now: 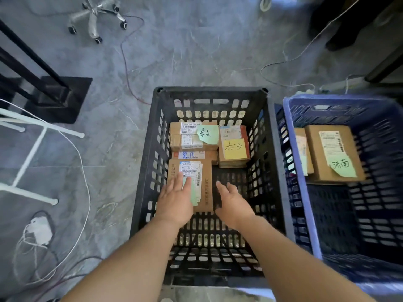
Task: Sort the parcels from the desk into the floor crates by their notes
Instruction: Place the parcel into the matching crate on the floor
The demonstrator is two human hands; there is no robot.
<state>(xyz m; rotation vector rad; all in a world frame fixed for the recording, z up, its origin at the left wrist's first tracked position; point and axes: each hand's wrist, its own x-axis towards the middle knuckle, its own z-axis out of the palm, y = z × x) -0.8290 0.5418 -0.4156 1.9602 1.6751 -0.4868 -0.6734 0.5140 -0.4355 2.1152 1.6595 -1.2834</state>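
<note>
The flat cardboard parcel (pixel 207 171) lies on the floor of the black crate (pixel 209 90), along its left wall and just in front of the stack in the far-left corner. The left hand (pixel 174 201) lies flat on the parcel's top with straight fingers, partly covering its pale green note (pixel 193 192). The right hand (pixel 232 203) is spread and relaxed beside the parcel's right edge and holds nothing; whether it touches the edge I cannot tell.

The parcel looks like a small corrugated carton: stiff, probably light, with smooth faces that a palm could slide on. The note appears lightly stuck and could peel or crease, so any hold is better taken on the two long edges, clear of the paper.

In the far-left corner sits a parcel with a green note (pixel 208 134), and just beside it, towards the far-right corner, one with a yellow note (pixel 234 149). The blue crate (pixel 349 100), touching the black one's right side, holds another noted parcel (pixel 333 153) near its far wall.
</note>
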